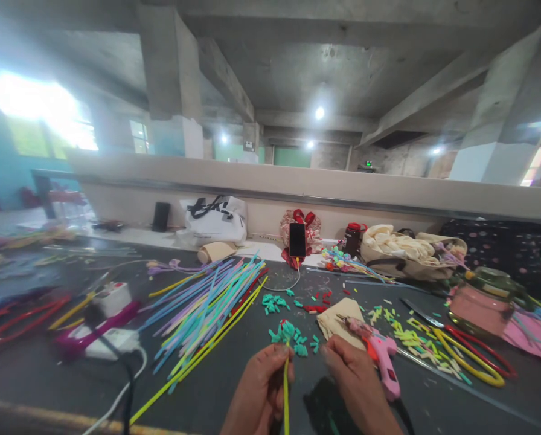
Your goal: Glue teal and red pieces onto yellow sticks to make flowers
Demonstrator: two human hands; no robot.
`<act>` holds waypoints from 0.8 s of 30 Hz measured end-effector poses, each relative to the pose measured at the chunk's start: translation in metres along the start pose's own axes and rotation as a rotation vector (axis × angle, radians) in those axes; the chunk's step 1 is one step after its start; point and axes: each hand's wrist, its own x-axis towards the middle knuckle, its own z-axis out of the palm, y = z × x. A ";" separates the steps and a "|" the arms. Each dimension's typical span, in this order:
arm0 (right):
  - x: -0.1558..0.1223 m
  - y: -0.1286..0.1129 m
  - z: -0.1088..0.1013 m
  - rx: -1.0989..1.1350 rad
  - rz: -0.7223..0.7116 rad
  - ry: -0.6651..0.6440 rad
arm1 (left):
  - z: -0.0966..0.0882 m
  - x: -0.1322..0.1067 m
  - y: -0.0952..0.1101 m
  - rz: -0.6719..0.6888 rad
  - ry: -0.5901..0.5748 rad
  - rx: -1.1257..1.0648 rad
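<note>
My left hand (pixel 259 389) is closed around a thin yellow stem (pixel 285 393) held upright at the bottom centre. The stem is topped with a cluster of small teal pieces (pixel 285 331). My right hand (pixel 354 383) is beside it, fingers pinched together near the stem; what they hold, if anything, is too small to see. A pink glue gun (pixel 379 356) lies just right of my right hand, on a piece of tan paper (pixel 340 320). Loose teal bits (pixel 303 347) lie on the dark table (pixel 207 393) behind my hands.
A fan of long coloured sticks (pixel 207 308) lies to the left, near a white power strip (pixel 112 326) with cables. Scissors with red and yellow handles (pixel 460 350), a jar (pixel 483 299), a phone (pixel 296 240), bags and a cloth bundle (pixel 401 244) line the right and back.
</note>
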 end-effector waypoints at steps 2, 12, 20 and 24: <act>0.000 0.003 0.000 -0.024 -0.012 0.022 | 0.000 0.001 0.000 -0.005 0.007 0.017; -0.005 0.013 -0.014 0.147 -0.028 0.155 | -0.004 0.008 -0.010 0.036 0.010 0.207; -0.017 0.019 -0.014 0.201 0.084 0.088 | -0.001 0.005 -0.012 0.111 0.045 0.214; -0.021 0.017 -0.005 0.215 0.093 0.155 | -0.004 0.006 -0.014 0.130 0.064 0.211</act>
